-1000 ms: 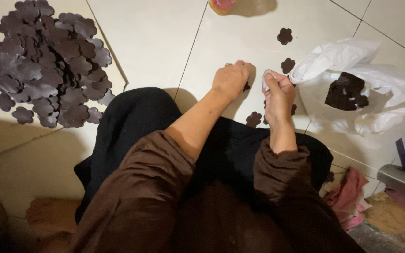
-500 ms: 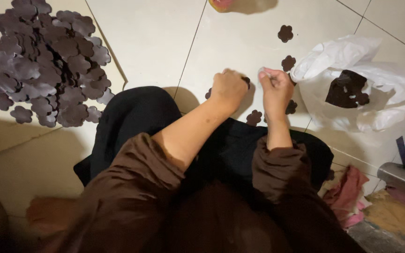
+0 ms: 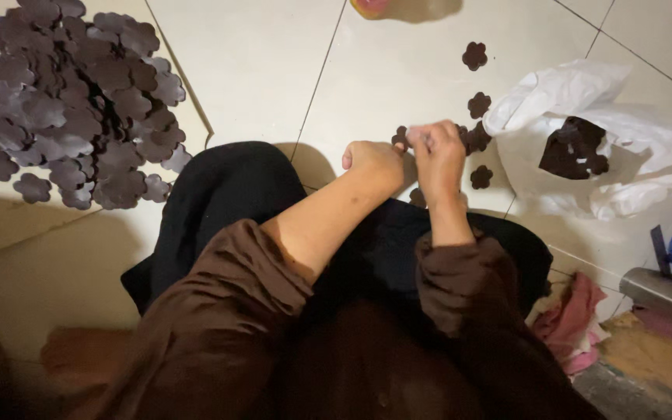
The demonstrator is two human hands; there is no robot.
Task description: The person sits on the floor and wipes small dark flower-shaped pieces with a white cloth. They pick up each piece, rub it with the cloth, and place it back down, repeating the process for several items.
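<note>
The floor (image 3: pixel 258 70) is smooth, faintly glossy pale tile. The flower-shaped pieces (image 3: pixel 71 101) look matt and dark, like foam or felt. The white bag (image 3: pixel 624 194) is thin, crinkled plastic.

Tiled floor (image 3: pixel 250 70): large heap of flower-shaped cutouts (image 3: pixel 71 93) far left, stray pieces along near edge. Plastic bag (image 3: pixel 585 148) right, more cutouts (image 3: pixel 577 148) inside, mouth open toward centre. Loose cutouts (image 3: pixel 474 56) on floor just left of bag, in line from far to near. Left hand (image 3: pixel 371 159) and right hand (image 3: pixel 437 152) close together at centre, above knees, between heap and bag; small cutout (image 3: pixel 400 138) pinched between them. Crumpled cloth (image 3: pixel 573 323) near right, below bag. Metal edge (image 3: pixel 663 292) far right.
</note>
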